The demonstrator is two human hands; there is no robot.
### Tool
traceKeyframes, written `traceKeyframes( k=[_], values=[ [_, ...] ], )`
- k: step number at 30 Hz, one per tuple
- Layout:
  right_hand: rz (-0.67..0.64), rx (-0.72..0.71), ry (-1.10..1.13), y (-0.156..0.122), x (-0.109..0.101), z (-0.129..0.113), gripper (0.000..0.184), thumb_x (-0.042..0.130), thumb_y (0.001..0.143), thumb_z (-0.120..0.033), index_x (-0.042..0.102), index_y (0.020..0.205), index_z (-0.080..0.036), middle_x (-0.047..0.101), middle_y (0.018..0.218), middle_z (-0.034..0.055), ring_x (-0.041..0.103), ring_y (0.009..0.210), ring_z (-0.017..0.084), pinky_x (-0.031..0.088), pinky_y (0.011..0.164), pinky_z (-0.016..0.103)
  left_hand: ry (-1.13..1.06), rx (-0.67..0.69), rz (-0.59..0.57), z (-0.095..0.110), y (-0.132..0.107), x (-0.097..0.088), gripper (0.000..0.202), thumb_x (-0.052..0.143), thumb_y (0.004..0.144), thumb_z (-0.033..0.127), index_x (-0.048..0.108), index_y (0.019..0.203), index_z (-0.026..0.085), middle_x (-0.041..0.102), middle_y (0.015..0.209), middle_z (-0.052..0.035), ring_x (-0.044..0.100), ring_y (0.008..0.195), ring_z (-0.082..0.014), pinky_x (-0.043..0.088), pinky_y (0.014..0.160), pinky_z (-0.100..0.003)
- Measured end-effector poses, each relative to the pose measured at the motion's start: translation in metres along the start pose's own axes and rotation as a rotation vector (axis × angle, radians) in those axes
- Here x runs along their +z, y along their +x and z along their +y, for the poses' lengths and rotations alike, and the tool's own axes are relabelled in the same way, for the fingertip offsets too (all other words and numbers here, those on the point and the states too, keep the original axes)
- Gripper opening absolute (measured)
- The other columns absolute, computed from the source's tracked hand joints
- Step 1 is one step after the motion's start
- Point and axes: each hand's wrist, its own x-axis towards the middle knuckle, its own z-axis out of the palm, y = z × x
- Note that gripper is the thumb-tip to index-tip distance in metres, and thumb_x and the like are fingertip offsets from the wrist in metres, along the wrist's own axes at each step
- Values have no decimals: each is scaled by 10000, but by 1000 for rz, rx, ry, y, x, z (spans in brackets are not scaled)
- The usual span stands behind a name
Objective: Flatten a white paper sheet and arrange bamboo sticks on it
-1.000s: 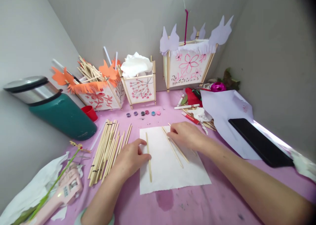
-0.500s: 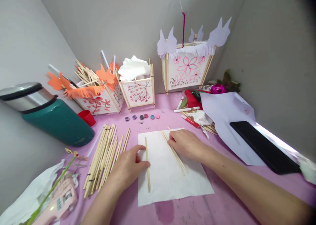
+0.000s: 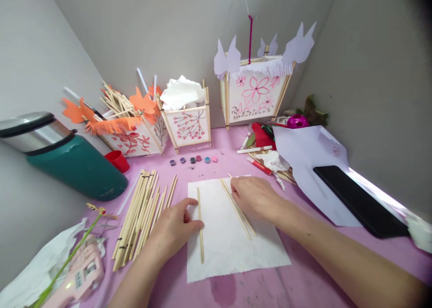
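Note:
A sheet of white paper (image 3: 232, 258) lies flat on the purple tabletop. Along its left side rests a single wooden stick (image 3: 201, 242). The thumb and index fingertip of my left hand (image 3: 177, 224) touch this stick from the left, spread apart; its other fingers are curled. Toward the paper's right, my right hand (image 3: 254, 195) has its fingers closed at a pair of slanting wooden sticks (image 3: 245, 224). Its fingertips are partly hidden from me, but one of those sticks passes beneath them.
Left of the paper lie bundled sticks (image 3: 135, 218), a glue gun (image 3: 81, 276) and a teal bottle (image 3: 77, 164). Behind stand paper lanterns, one with orange trim (image 3: 135, 141), and small paint pots (image 3: 192, 160). A black phone (image 3: 361, 200) lies on lilac paper (image 3: 303, 159) at right.
The view has shifted very slightly. Both hands and the sticks keep the same places on the paper.

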Motion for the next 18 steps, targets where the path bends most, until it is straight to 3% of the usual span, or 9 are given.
traceKeyframes(
  k=[12,18],
  values=[
    [-96,18,58,-5,-6,-8,225,425,844,-186,631,929,-161,704,875,107,655,796,242,317,534,289,14,2,10,0,0,0,452,604,701,381,570,1132,247,553,622,37,535,622,-164,338,585,-273],
    [-59,12,74,-1,-1,1,179,465,791,-179,629,861,-169,699,846,88,650,799,222,326,558,274,5,6,11,-1,2,1,452,606,692,378,569,1124,251,539,607,45,524,608,-159,339,577,-268]
  ],
)
